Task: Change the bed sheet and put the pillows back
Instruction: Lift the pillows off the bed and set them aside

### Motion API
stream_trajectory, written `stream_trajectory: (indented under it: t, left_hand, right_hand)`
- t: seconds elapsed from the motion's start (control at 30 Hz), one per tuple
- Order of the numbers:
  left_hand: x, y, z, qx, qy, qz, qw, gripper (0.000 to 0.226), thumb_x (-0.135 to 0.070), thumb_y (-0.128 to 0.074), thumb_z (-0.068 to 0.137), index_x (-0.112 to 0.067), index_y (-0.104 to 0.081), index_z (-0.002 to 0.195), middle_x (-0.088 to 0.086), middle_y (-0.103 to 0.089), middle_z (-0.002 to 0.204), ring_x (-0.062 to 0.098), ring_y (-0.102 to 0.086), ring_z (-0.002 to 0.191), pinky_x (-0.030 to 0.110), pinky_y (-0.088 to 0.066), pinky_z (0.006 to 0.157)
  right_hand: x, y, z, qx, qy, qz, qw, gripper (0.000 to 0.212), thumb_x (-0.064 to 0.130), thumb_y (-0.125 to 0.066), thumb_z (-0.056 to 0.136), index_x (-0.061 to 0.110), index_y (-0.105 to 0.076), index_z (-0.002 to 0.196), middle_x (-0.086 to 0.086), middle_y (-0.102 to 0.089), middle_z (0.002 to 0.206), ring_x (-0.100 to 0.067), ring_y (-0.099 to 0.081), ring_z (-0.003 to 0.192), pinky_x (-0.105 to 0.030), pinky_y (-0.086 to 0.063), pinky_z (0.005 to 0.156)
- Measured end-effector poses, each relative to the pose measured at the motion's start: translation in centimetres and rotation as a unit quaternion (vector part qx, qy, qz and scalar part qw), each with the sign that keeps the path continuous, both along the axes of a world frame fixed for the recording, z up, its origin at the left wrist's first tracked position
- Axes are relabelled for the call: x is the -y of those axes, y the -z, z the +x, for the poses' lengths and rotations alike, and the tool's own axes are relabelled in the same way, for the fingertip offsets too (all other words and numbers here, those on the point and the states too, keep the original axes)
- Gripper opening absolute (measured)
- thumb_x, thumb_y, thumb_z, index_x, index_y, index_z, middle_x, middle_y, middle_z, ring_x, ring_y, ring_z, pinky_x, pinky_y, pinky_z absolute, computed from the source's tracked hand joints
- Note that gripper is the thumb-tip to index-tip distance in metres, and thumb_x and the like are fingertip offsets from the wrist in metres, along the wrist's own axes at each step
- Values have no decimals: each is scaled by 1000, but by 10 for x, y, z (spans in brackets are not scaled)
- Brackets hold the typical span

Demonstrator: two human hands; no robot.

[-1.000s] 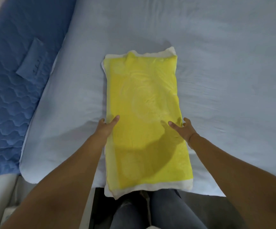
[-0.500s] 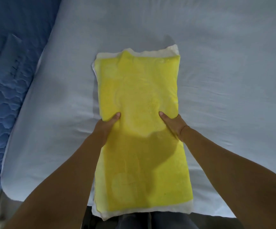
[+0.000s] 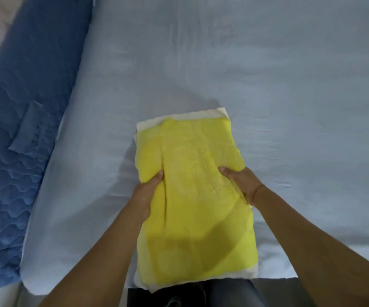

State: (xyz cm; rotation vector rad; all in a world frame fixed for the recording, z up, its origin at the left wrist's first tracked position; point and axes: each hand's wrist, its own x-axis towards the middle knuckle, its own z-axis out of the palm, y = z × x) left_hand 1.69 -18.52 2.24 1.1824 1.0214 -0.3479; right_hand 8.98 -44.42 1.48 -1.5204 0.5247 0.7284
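Pillow gripped at both long sides, near edge of the bed

Head view: hands clamp the yellow pillow from either side at about its middle. The left hand pinches the left long edge and the right hand pinches the right one, thumbs on top and the other fingers hidden underneath. The cover bunches inward between them, which suggests a squeeze firm enough to lift or slide it rather than a resting touch. Holding at mid-length probably keeps the soft body from sagging at one end.

The pillow lies lengthwise on the pale blue sheet, its near white border at or just past the mattress edge, above the person's legs. Ahead and to the right the sheet is smooth and bare, giving wide room to push or carry the pillow. On the left a blue quilted cover runs just beside the mattress.
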Motion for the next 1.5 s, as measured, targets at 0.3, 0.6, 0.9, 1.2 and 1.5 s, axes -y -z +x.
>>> stream_trajectory:
  t: [0.3, 0.6, 0.9, 1.2, 1.5]
  left_hand:
    - [76, -52, -24, 62, 110, -27, 992, 84, -54, -86, 49, -13, -64, 119, 9, -70, 110, 31, -67, 99, 52, -51, 93]
    - [215, -109, -9, 108, 226, -60, 966, 51, -46, -82, 67, -15, -66, 104, 9, -71, 98, 25, -67, 88, 38, -53, 75]
    - [399, -141, -3, 131, 308, -88, 938, 85, -51, -88, 43, -13, -68, 116, 12, -74, 102, 31, -70, 96, 53, -52, 92]
    - [600, -150, -4, 141, 335, -119, 924, 87, -53, -89, 44, -15, -67, 119, 11, -74, 104, 31, -70, 97, 53, -51, 93]
    - [752, -147, 38, 148, 348, -138, 915, 99, -59, -91, 35, -17, -65, 120, 10, -73, 106, 32, -69, 98, 55, -50, 94]
  right_hand:
    - [93, -64, -94, 55, 123, 49, 990, 95, 49, -94, 34, 14, -65, 117, -10, -72, 108, -31, -70, 98, -46, -55, 83]
    - [224, -141, -139, 129, 235, 14, 963, 55, 26, -84, 67, 11, -64, 117, -13, -72, 108, -33, -69, 97, -46, -56, 82]
    - [396, -176, -178, 159, 322, 5, 933, 37, 23, -74, 75, 11, -67, 108, -13, -74, 98, -32, -71, 86, -41, -58, 69]
    - [586, -206, -197, 172, 355, -33, 918, 28, 19, -73, 81, 11, -68, 107, -14, -74, 99, -32, -71, 88, -43, -57, 74]
    - [731, -223, -162, 189, 356, -56, 913, 25, 20, -71, 84, 15, -65, 108, -8, -74, 97, -25, -72, 84, -37, -58, 67]
